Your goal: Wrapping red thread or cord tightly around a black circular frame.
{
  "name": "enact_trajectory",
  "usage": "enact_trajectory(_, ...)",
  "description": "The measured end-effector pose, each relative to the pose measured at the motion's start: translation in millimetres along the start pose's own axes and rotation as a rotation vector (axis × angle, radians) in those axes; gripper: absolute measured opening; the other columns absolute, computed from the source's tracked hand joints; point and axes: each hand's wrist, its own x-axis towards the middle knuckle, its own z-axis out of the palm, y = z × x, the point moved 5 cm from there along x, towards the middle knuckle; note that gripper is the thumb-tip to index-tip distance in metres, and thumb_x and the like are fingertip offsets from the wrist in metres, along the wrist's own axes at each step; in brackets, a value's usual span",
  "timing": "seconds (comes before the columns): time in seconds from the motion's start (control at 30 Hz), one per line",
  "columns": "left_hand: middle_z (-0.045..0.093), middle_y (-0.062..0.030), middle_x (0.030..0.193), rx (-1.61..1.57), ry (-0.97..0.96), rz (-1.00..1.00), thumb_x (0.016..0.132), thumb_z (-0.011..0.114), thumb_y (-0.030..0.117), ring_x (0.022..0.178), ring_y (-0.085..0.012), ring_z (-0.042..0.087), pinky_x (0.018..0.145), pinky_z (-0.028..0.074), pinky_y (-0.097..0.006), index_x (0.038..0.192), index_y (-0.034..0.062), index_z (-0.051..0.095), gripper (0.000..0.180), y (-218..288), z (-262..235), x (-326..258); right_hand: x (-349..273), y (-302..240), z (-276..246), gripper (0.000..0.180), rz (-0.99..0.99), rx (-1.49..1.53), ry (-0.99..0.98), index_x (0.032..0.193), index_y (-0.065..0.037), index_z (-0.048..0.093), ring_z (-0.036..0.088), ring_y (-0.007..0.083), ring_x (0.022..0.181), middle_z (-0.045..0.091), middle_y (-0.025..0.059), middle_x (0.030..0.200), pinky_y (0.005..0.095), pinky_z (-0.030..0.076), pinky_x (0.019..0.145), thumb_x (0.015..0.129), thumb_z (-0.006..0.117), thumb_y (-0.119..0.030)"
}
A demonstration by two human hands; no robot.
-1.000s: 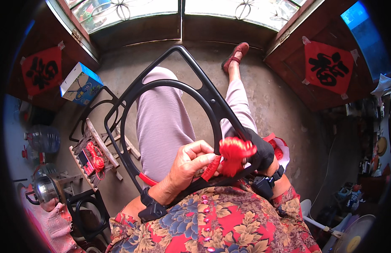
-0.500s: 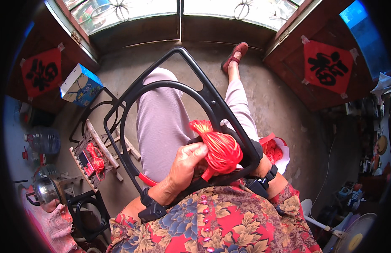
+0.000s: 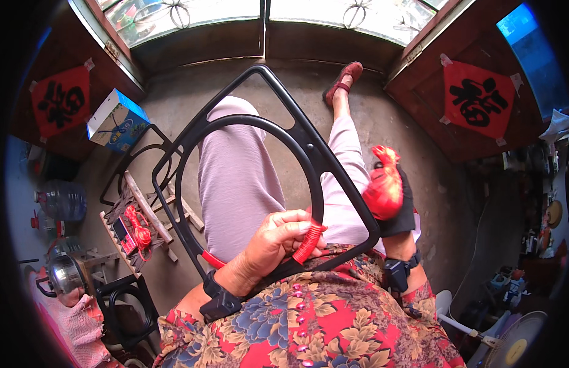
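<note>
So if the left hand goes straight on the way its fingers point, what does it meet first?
The left hand points to the right across the lap. It would probably first meet the black frame's right bar, then the right hand with its red bundle; depth is unclear.

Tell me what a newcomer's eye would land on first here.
A big black frame lies across the person's lap at centre. The left hand pinches bright red cord wrapping on its lower bar, while the right hand, in a black glove, holds a bundle of red cord just right of the frame.
</note>
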Motion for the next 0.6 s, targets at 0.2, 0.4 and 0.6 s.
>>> enact_trajectory(0.2, 0.065, -0.0173, 0.082, -0.003, 0.033, -0.05, 0.091, 0.054, 0.019, 0.071, -0.0218, 0.067, 0.067, 0.057, -0.031, 0.101, -0.0037, 0.056, 0.025, -1, -2, 2, -28, -11, -49, 0.027, 0.008, -0.084, 0.155, 0.117, -0.001, 0.044, 0.045, 0.0084, 0.065, 0.047, 0.0026, 0.085, 0.0218, 0.041, 0.058, 0.098, 0.033, -0.018)
enact_trajectory(0.4, 0.065, -0.0117, 0.078, 0.034, 0.103, 0.044, 0.089, 0.057, 0.01, 0.073, -0.0204, 0.068, 0.062, 0.059, -0.031, 0.095, 0.0047, 0.053, 0.009, 0, 1, 4, -38, -7, -54, 0.042, 0.168, 0.487, 0.244, 0.131, -0.002, 0.041, 0.056, 0.0176, 0.106, 0.054, 0.0127, 0.122, 0.0297, 0.046, 0.092, 0.091, 0.051, -0.011)
enact_trajectory(0.6, 0.064, -0.0074, 0.079, 0.093, 0.107, 0.067, 0.09, 0.058, 0.014, 0.071, -0.0151, 0.067, 0.061, 0.057, -0.026, 0.093, 0.0028, 0.055, 0.012, 6, 4, 3, -10, -21, 10, 0.042, 0.686, 0.65, -0.307, 0.12, 0.004, 0.053, 0.057, 0.0118, 0.097, 0.062, 0.0063, 0.105, 0.0268, 0.045, 0.089, 0.089, 0.06, -0.022)
